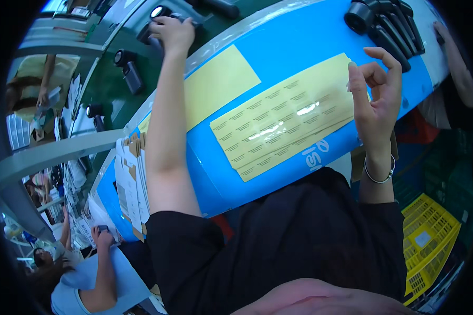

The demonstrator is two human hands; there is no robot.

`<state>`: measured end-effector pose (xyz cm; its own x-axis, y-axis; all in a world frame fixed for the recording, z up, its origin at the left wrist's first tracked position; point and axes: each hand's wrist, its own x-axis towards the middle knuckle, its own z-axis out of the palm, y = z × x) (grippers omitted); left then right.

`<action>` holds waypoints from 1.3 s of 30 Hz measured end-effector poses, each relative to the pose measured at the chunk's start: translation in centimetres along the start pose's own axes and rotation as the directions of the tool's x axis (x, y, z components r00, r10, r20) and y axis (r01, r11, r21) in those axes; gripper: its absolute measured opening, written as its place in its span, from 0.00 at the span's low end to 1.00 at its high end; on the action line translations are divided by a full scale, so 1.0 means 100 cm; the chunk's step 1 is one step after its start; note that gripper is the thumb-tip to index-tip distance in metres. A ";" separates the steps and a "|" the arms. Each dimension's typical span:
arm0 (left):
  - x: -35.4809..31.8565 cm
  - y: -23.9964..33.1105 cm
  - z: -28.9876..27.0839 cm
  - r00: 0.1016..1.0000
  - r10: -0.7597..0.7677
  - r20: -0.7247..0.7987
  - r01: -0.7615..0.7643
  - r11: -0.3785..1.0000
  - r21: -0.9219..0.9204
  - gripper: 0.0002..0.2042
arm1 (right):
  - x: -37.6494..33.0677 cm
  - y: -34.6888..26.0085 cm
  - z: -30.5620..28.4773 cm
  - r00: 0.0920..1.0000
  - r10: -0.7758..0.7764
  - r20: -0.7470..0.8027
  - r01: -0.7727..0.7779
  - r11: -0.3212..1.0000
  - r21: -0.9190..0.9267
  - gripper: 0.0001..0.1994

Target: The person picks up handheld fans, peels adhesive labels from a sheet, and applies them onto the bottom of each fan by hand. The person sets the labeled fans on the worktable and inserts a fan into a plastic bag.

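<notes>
Your left hand (174, 32) is stretched far out over the dark green belt (110, 86), its fingers curled down on a small black device (160, 16) with a round shiny end; it seems to grip it, though the fingers hide the contact. Two more black devices (129, 68) of the same kind lie on the belt nearer the left. Your right hand (376, 100) hovers above the blue tabletop (294, 47), fingers loosely spread, thumb and forefinger close together and holding nothing that can be seen. Just under it lies a yellow sheet of small labels (284, 118), with a plain yellow sheet (220, 84) beside it. A row of black handles (386, 26) lies at the tabletop's far right. A stack of flat cardboard (132, 178) leans beside your left forearm.
</notes>
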<state>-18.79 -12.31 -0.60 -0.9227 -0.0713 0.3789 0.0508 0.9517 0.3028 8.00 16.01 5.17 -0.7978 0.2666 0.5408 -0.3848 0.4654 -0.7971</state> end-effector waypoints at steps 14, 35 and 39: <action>-0.022 -0.031 -0.054 0.894 -0.412 0.177 0.271 0.184 -0.945 0.11 | -0.031 0.025 -0.001 0.953 0.199 0.227 -0.118 0.938 -0.327 0.05; -0.195 0.129 -0.045 0.804 0.384 0.453 0.510 -0.053 -0.859 0.15 | -0.034 0.009 0.021 0.931 0.178 0.319 0.064 0.781 -0.621 0.04; -0.193 0.132 -0.051 0.833 0.348 0.429 0.483 -0.080 -0.872 0.14 | -0.014 0.013 -0.006 0.885 0.253 0.392 -0.131 0.941 -0.310 0.06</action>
<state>1.60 0.13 0.52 -0.9153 0.4002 0.0455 -0.1163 -0.3707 0.9214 8.93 16.74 3.51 -0.9849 0.0227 0.1718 -0.1134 0.6650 -0.7382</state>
